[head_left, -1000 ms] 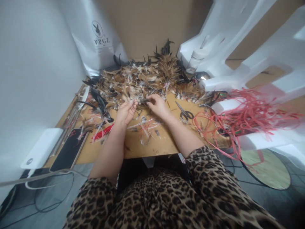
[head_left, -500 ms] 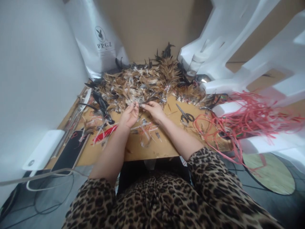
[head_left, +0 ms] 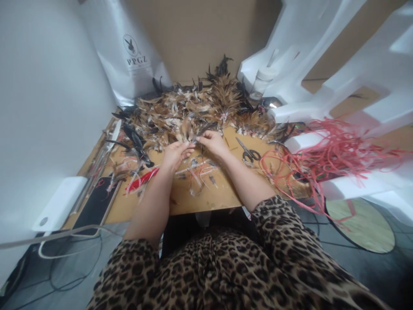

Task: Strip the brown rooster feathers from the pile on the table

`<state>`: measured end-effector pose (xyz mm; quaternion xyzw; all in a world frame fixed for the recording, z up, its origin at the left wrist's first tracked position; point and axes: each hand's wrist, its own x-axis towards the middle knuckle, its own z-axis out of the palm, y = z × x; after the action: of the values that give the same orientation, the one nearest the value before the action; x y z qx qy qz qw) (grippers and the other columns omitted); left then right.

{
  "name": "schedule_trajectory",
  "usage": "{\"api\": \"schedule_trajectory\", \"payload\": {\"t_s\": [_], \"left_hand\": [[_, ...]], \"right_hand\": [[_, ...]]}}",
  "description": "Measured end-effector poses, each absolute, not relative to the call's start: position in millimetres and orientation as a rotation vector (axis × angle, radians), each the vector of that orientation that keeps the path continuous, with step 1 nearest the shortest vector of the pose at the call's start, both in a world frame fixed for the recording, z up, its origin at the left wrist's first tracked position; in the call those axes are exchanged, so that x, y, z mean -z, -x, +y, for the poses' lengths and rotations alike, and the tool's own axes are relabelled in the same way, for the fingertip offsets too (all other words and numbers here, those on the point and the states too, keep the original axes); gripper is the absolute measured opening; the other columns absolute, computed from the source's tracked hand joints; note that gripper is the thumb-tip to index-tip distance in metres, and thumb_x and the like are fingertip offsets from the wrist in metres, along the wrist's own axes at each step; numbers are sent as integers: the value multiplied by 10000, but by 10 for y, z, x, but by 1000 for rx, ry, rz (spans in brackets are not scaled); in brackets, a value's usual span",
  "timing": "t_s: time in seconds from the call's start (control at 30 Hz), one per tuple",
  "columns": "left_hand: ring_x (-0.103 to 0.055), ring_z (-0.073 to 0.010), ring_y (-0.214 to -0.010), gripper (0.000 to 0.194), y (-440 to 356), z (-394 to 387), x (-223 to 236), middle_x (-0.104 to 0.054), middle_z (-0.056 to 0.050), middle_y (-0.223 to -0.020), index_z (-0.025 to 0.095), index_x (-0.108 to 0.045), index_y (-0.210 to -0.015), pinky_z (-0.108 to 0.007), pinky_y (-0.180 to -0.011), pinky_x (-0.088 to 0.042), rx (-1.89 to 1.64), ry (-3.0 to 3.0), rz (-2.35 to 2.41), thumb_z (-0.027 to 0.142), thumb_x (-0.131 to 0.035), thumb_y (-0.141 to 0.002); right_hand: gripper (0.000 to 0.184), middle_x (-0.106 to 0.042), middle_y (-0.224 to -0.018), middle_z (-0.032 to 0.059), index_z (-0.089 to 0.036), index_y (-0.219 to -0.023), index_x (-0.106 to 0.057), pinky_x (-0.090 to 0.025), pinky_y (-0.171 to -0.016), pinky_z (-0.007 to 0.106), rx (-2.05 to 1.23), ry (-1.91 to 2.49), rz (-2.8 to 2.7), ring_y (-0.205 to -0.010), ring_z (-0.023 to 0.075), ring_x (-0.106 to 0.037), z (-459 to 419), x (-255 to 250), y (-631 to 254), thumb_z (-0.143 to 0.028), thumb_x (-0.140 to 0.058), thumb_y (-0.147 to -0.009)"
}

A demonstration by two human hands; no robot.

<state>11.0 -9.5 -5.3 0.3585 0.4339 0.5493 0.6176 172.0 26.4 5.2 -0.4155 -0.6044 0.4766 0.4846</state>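
Note:
My left hand (head_left: 177,154) is closed in a pinch at the near edge of a heap of brown feathers (head_left: 167,116). A small tan feather (head_left: 186,129) stands up from its fingertips. Just beside it, my right hand (head_left: 213,143) pinches a dark feather (head_left: 204,128); the two sets of fingertips almost meet. Where the quills sit between the fingers is too small to make out. Below the hands, feather scraps and pale strips (head_left: 198,172) lie strewn on the tan tabletop (head_left: 206,202).
Black-handled scissors (head_left: 248,150) lie right of my right hand. Red ribbon strands (head_left: 342,150) spill over white foam pieces at the right. On the left are a phone (head_left: 93,202), a white power box (head_left: 60,202) and a red strip (head_left: 142,180). A jar (head_left: 260,84) stands behind.
A tan feather now stands up at my left fingertips. My left hand has turned with its fingers pointing more to the right, and my right hand has shifted slightly right. The view has shifted a little.

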Motion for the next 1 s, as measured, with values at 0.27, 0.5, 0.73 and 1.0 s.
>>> {"api": "schedule_trajectory", "payload": {"t_s": [0.27,0.5,0.73,1.0], "left_hand": [[-615,-70,-557,200,-146,-102,80,-702,-93,-749,82,-653,-752,-150,-520,-460,-1176,-898,1070,255,-712,-670],[-571,-71,-488,214,-174,-103,89,-665,-73,-619,77,-660,-673,-173,-493,-439,-1128,-1042,1159,285,-709,-656],[-551,-85,-443,240,-149,-98,81,-629,-55,-535,84,-667,-652,-190,-468,-437,-1148,-1125,1214,321,-703,-659],[-579,-51,-514,233,-83,-67,82,-703,-93,-762,86,-667,-759,-145,-473,-431,-1334,-896,1136,295,-707,-666]], "right_hand": [[216,-490,-572,-38,-131,-622,-552,-307,-563,212,-997,1047,-1672,-559,74,-384,255,-36,-1690,-340,-588,-666],[159,-467,-546,-49,-137,-594,-539,-307,-565,207,-1017,1016,-1717,-546,67,-376,240,-58,-1699,-275,-564,-669],[191,-573,-616,-20,-136,-668,-609,-374,-609,221,-1194,944,-1527,-575,82,-464,273,-29,-1689,-327,-612,-653],[186,-624,-683,15,-141,-704,-646,-422,-665,266,-701,1200,-1344,-634,124,-533,651,74,-2211,-310,-571,-684]]}}
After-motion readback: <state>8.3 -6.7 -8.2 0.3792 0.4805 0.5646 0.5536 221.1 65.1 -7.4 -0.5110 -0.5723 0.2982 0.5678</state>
